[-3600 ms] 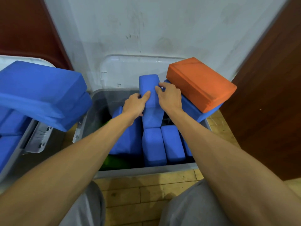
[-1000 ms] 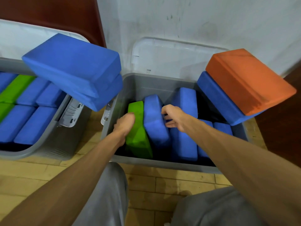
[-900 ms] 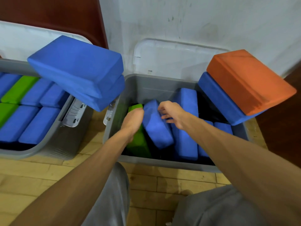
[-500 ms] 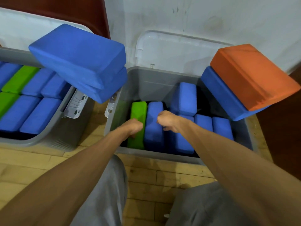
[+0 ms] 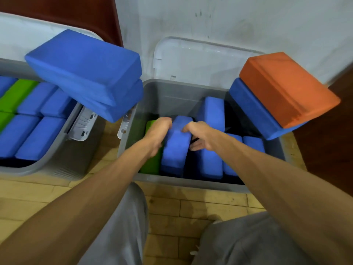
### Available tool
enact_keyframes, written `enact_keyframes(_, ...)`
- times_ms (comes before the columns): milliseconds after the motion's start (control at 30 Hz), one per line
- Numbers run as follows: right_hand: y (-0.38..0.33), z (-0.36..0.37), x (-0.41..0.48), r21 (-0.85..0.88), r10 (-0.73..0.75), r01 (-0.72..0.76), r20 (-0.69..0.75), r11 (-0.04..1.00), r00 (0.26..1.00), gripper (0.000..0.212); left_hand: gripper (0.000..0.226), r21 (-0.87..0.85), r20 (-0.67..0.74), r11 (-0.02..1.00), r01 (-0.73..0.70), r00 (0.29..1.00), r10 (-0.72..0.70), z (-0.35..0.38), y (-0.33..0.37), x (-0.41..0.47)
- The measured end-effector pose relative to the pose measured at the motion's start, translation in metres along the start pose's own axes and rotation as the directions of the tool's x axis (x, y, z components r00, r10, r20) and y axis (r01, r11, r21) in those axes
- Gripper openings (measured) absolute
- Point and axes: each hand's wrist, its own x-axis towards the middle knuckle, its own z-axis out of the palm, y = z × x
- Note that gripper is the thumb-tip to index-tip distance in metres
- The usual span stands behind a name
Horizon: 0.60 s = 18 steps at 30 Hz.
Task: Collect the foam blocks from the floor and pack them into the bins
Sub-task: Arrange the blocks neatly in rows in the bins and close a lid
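Note:
A grey bin stands in front of me on the wooden floor. Inside it, a blue foam block stands on edge, slightly raised. My left hand grips its left side and my right hand grips its right side. A green block stands against its left, partly hidden by my left hand. More blue blocks stand to its right.
A second grey bin at the left holds blue and green blocks. Two blue blocks are stacked across both bins' rims. An orange block lies on a blue one at the right rim. White lids lean on the wall.
The blue block between my hands has risen and tilted a little since half a second ago. Both hands moved up along its sides, after earlier pushing blocks upright in the bin.

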Motion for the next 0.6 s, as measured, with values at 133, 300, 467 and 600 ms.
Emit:
enact_keyframes(133,-0.012,-0.014,-0.006,-0.012,-0.140,0.140,0.020,0.990,0.990,0.050,0.052,0.101,0.125,0.970,-0.222,0.970,0.209,-0.008,0.004,0.002)
enact_keyframes(300,-0.003,-0.020,-0.002,-0.293,-0.331,0.262,-0.217,0.920,0.918,0.015,0.049,0.108,0.143,0.965,-0.237,0.965,0.221,-0.001,-0.012,0.005)
enact_keyframes(467,0.003,-0.023,-0.006,-0.461,-0.353,0.250,-0.151,0.852,0.923,0.019,0.033,0.240,0.074,0.936,-0.257,0.966,0.246,0.005,-0.012,0.019)
enact_keyframes(600,0.013,-0.027,0.002,-0.482,-0.330,0.214,-0.169,0.850,0.929,0.023,0.029,0.299,0.071,0.920,-0.254,0.967,0.245,0.016,-0.018,0.020)
